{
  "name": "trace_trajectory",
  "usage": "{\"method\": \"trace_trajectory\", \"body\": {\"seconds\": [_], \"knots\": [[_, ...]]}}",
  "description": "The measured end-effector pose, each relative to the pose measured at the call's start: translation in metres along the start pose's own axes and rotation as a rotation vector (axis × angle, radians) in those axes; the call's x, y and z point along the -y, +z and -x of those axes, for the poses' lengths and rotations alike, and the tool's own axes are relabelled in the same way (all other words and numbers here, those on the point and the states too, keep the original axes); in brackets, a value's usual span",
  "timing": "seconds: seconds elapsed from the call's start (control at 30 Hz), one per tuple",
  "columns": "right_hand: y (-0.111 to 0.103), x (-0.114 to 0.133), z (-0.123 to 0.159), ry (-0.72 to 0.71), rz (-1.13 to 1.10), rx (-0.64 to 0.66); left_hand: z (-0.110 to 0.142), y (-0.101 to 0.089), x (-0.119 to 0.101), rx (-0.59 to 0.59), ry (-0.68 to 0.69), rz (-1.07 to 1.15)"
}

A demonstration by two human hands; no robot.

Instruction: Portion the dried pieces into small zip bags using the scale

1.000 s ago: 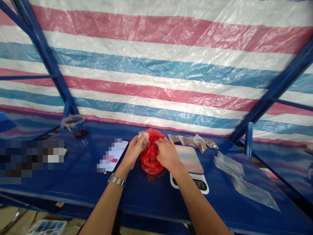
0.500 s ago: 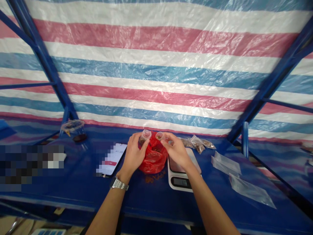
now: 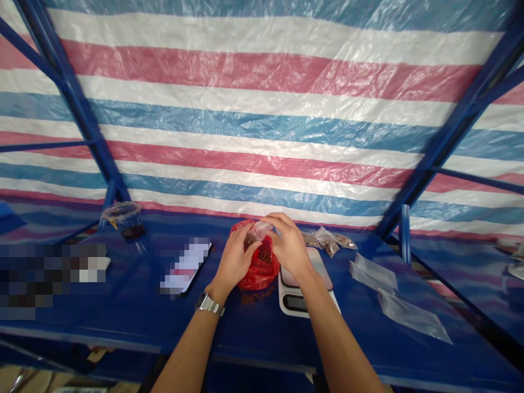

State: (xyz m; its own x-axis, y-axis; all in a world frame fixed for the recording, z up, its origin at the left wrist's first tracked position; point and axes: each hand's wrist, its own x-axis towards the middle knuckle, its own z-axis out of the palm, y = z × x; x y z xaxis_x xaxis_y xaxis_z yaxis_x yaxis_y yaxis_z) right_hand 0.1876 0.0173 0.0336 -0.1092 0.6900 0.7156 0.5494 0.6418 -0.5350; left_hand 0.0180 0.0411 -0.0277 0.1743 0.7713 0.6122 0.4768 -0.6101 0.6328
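Observation:
Over an open red plastic bag (image 3: 257, 277), my two hands meet, both closed. My left hand (image 3: 234, 259) grips a small clear plastic cup (image 3: 250, 238), partly covered by the fingers. In my right hand (image 3: 290, 244) is a second small clear cup (image 3: 263, 226), tilted with its mouth against the first one. Reddish-brown loose bits (image 3: 265, 255) show inside the bag. More brown crumbs (image 3: 251, 296) lie on the blue table in front of it. A white digital scale (image 3: 292, 305) stands under my right wrist, its display unreadable.
Small filled zip bags (image 3: 327, 240) lie behind the scale, flat clear bags (image 3: 415, 314) to the right. Left of my hands are a phone (image 3: 188, 267) and a clear tub with dark contents (image 3: 129, 218). Blue frame posts (image 3: 426, 158) and striped sheeting stand behind.
The two cups, held apart before, are now together. My right hand has moved left and tipped its cup onto the one in my left hand, which has shifted slightly right.

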Motion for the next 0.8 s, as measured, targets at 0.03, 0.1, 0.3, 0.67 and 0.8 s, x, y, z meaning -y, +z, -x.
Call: {"method": "trace_trajectory", "body": {"seconds": [0.03,0.1,0.3,0.67,0.8], "knots": [[0.002,-0.001,0.000,0.001,-0.002,-0.005,0.000,0.000,0.002,-0.007,-0.003,0.007],[0.006,-0.003,-0.001,0.018,-0.012,-0.030,0.001,-0.002,0.003,-0.019,-0.010,0.025],[-0.014,-0.020,-0.004,0.199,-0.015,-0.410,-0.006,-0.014,-0.029,-0.138,-0.029,-0.046],[-0.113,-0.076,0.035,0.611,0.008,-0.998,-0.008,0.059,-0.092,0.466,0.261,-0.214],[-0.115,-0.074,0.036,0.602,0.009,-0.909,-0.005,0.057,-0.091,0.501,0.226,-0.211]]}}
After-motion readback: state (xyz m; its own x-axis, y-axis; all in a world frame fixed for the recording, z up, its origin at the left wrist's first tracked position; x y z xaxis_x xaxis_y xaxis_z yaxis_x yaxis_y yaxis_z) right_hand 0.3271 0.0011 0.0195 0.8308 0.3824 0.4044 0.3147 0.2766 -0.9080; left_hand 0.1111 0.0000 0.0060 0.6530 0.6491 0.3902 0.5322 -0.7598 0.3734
